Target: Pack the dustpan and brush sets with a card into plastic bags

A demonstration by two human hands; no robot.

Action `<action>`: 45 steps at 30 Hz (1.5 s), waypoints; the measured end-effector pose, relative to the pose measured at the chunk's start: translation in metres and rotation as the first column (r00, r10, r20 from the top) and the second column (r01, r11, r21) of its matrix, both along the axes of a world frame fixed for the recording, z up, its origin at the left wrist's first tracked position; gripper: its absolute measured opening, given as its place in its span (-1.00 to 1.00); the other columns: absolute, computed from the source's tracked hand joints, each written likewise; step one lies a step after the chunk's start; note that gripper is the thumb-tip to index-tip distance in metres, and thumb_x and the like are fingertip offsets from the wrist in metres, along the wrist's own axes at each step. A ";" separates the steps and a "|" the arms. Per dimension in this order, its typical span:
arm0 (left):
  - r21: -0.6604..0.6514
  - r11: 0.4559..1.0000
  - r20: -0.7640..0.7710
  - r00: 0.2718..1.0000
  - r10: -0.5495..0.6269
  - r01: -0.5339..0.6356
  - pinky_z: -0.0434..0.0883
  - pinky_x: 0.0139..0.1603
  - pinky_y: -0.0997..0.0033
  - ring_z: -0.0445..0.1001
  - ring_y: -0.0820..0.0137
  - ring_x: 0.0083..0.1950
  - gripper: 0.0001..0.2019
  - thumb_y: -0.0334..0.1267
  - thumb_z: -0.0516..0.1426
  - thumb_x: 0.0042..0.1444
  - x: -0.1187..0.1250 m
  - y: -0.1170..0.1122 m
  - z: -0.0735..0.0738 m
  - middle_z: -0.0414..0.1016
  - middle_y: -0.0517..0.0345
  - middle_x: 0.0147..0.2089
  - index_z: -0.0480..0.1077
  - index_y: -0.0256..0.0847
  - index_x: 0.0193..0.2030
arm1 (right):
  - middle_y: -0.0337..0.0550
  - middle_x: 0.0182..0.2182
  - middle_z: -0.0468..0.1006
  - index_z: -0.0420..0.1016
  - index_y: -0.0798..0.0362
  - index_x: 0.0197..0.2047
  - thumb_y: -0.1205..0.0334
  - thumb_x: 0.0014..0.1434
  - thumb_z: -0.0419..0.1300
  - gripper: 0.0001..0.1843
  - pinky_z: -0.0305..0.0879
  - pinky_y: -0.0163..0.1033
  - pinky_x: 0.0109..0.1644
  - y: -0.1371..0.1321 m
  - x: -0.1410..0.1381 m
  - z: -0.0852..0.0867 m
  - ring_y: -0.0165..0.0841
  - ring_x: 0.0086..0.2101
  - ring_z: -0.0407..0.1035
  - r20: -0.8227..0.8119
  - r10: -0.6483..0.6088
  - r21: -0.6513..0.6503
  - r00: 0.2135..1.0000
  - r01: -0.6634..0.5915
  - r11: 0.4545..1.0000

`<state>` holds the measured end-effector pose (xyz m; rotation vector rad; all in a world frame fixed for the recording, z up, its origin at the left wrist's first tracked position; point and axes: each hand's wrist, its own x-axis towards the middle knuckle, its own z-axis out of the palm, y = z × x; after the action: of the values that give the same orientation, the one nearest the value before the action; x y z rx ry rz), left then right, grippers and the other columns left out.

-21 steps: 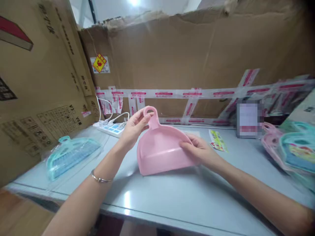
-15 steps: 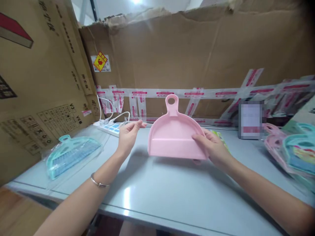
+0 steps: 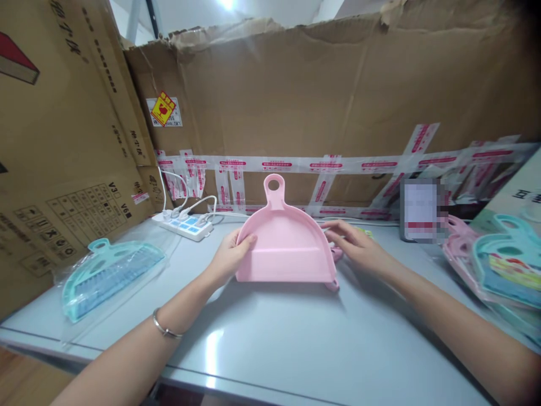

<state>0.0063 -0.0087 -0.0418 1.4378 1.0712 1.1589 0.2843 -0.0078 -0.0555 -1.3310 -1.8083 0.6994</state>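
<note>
A pink plastic dustpan (image 3: 285, 248) stands tilted on the grey table (image 3: 296, 338), its looped handle pointing up and away from me. My left hand (image 3: 230, 256) is closed on the dustpan's left edge, thumb on the inside. My right hand (image 3: 355, 245) lies just right of the pan with its fingers stretched out and holds nothing. Its fingertips are close to a small pink part (image 3: 336, 254) that pokes out behind the pan's right edge. Another pink bit (image 3: 333, 285) shows under the pan's lower right corner.
A teal brush set in a clear bag (image 3: 105, 273) lies at the left. A white power strip (image 3: 183, 225) with cables sits at the back left. Packaged teal and pink sets (image 3: 502, 262) are piled at the right. Taped cardboard walls (image 3: 296, 113) close the back and left.
The dustpan came down from mid-air to the table and shifted left. My left hand took hold of its left edge and my right hand let go.
</note>
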 end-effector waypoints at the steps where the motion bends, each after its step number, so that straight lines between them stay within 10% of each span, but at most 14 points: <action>1: 0.003 1.000 0.008 1.000 0.010 -0.010 0.31 -0.24 0.43 0.40 0.35 -0.26 -0.58 -0.02 0.19 -0.06 0.000 0.000 0.001 0.49 0.12 -0.24 0.41 -0.28 -0.13 | -0.05 -0.26 0.47 0.44 0.02 -0.17 0.07 0.16 0.02 -0.72 0.30 -0.12 -0.18 0.004 0.010 -0.002 -0.23 -0.25 0.37 0.204 0.009 0.066 0.979 -0.023 0.998; 4: 0.006 1.000 0.025 1.000 0.009 -0.009 0.28 -0.26 0.45 0.38 0.38 -0.28 -0.61 -0.04 0.19 -0.07 0.000 -0.001 0.004 0.47 0.14 -0.27 0.42 -0.28 -0.16 | -0.03 -0.22 0.42 0.49 0.01 -0.23 0.37 0.03 0.04 -0.73 0.25 -0.11 -0.13 0.008 0.030 -0.010 -0.22 -0.21 0.32 0.625 0.071 0.079 0.777 -0.153 0.985; 9: -0.020 0.999 0.081 0.996 0.027 -0.025 0.27 -0.27 0.46 0.36 0.39 -0.27 -0.63 -0.09 0.20 -0.09 -0.001 0.000 0.001 0.45 0.16 -0.27 0.41 -0.25 -0.16 | -0.03 -0.23 0.41 0.47 0.02 -0.30 0.40 0.00 0.05 -0.77 0.20 -0.15 -0.22 0.004 0.025 -0.011 -0.20 -0.24 0.31 0.815 0.023 0.096 0.579 -0.174 0.980; 14: -0.037 0.997 0.123 0.990 0.073 -0.069 0.24 -0.33 0.50 0.34 0.43 -0.34 -0.73 -0.19 0.17 -0.10 -0.005 0.004 -0.002 0.42 0.23 -0.34 0.41 -0.23 -0.22 | 0.00 -0.23 0.48 0.42 0.04 -0.31 0.13 0.14 0.00 -0.77 0.23 -0.09 -0.16 0.008 0.034 0.010 -0.20 -0.25 0.35 0.619 -0.047 0.310 0.784 -0.189 0.932; 20: -0.028 0.999 0.152 0.988 0.030 -0.026 0.29 -0.25 0.49 0.40 0.38 -0.24 -0.65 -0.22 0.17 -0.10 -0.003 0.000 0.001 0.50 0.21 -0.22 0.42 -0.17 -0.10 | -0.12 -0.42 0.46 0.40 -0.03 -0.33 -0.11 0.09 0.11 -0.69 0.23 -0.14 -0.30 -0.016 0.045 0.055 -0.26 -0.42 0.32 -0.143 -0.489 0.435 0.860 0.499 0.750; 24: -0.076 0.997 0.157 0.988 0.011 0.001 0.32 -0.19 0.43 0.44 0.31 -0.15 -0.58 -0.22 0.16 -0.11 0.002 -0.003 -0.001 0.53 0.16 -0.12 0.42 -0.17 -0.03 | -0.22 -0.49 0.39 0.40 -0.08 -0.35 -0.16 -0.09 0.26 -0.64 0.14 -0.25 -0.47 -0.034 0.015 0.068 -0.36 -0.54 0.21 -0.484 -0.263 0.230 0.835 0.411 0.882; 34: -0.018 0.979 0.308 0.933 -0.188 0.204 0.29 0.12 0.28 0.38 0.19 0.13 -0.47 0.14 0.07 0.09 0.019 -0.016 -0.003 0.46 0.03 0.11 0.41 -0.17 0.07 | -0.14 -0.33 0.49 0.37 0.02 -0.17 0.04 0.23 0.01 -0.73 0.25 -0.27 -0.24 -0.049 -0.083 0.028 -0.33 -0.31 0.36 -0.238 -0.010 0.188 0.971 0.056 0.981; 45: 0.076 0.979 0.098 0.976 -0.196 0.189 0.32 0.10 0.32 0.39 0.23 0.13 -0.51 -0.13 0.23 0.02 0.021 -0.020 -0.005 0.43 0.05 0.13 0.34 -0.14 0.11 | 0.01 -0.25 0.33 0.29 0.07 -0.16 0.23 0.24 -0.03 -0.84 0.20 -0.05 -0.04 -0.032 -0.081 0.013 -0.20 -0.17 0.25 0.088 -0.234 0.627 0.968 0.129 0.768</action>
<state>0.0275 -0.0283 -0.0472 1.4805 0.8077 1.1251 0.2030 -0.0401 -0.0424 -1.0990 -1.7770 -0.1299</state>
